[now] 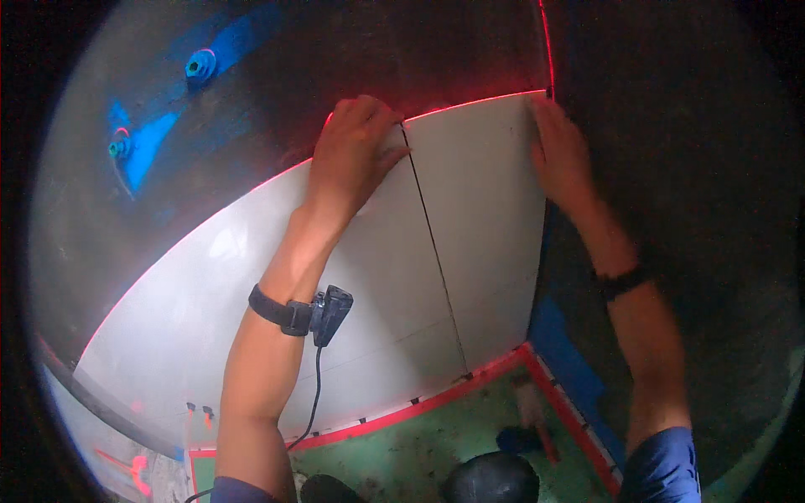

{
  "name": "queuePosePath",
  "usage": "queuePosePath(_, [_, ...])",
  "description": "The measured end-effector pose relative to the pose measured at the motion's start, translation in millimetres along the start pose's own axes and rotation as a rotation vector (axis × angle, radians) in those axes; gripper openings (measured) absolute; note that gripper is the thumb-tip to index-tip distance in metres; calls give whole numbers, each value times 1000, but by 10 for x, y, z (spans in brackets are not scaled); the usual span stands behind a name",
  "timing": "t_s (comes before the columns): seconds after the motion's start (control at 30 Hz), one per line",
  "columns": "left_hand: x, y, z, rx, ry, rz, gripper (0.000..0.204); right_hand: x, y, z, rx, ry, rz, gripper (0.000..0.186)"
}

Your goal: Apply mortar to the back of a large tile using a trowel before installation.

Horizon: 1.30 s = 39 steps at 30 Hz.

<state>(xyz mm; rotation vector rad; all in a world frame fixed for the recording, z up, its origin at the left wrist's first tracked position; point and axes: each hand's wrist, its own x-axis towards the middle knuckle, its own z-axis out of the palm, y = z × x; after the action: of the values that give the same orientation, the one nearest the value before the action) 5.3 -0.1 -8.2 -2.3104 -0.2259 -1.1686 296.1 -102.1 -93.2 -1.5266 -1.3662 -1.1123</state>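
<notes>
Two large white panels (475, 218) lie against a dark surface, split by a narrow seam, with a red laser-like line tracing their curved top edge. My left hand (356, 142) rests on that edge just left of the seam, fingers bent, thumb apart toward the seam. My right hand (560, 155) touches the upper right corner of the right panel, fingers extended along its side, partly in shadow. A black strap with a small cabled device (329, 312) circles my left wrist; another dark band (620, 277) is on my right.
The dark wall (436, 46) has blue-marked fittings (199, 67) at upper left. Below the panels are a green floor (390, 427) bordered in red, small black pieces along the bottom edge, my knees or feet, and pinkish-orange items (138, 474) at lower left. A blue strip runs down the right.
</notes>
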Motion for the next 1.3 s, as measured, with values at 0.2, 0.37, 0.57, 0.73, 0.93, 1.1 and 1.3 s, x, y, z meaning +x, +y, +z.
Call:
queuePosePath(0.2, [-42, -65, 49, 112, 13, 30, 34, -2267, -605, -8, 359, -270, 323, 62])
queuePosePath(0.37, [-67, -163, 80, 136, 43, 41, 29, -4179, -1570, -837, 470, -862, 640, 48])
queuePosePath(0.57, [-34, -209, 214, 159, 108, 136, 28, -6161, -2389, -1541, 605, -1223, 1026, 50])
queuePosePath(0.73, [-178, -294, 369, 303, 175, 176, 26, -7054, -2787, -1644, 497, -1256, 793, 50])
queuePosePath(0.93, [-197, -196, 235, 172, 163, 181, 20, -6445, -2765, -1586, 441, -1460, 1027, 49])
queuePosePath(1.1, [-184, -122, 246, 288, 266, 192, 16, -6750, -2881, -1613, 380, -1106, 1067, 37])
queuePosePath(1.3, [-198, -135, 200, 330, 263, 227, 17, -6971, -2828, -1533, 528, -1288, 941, 48])
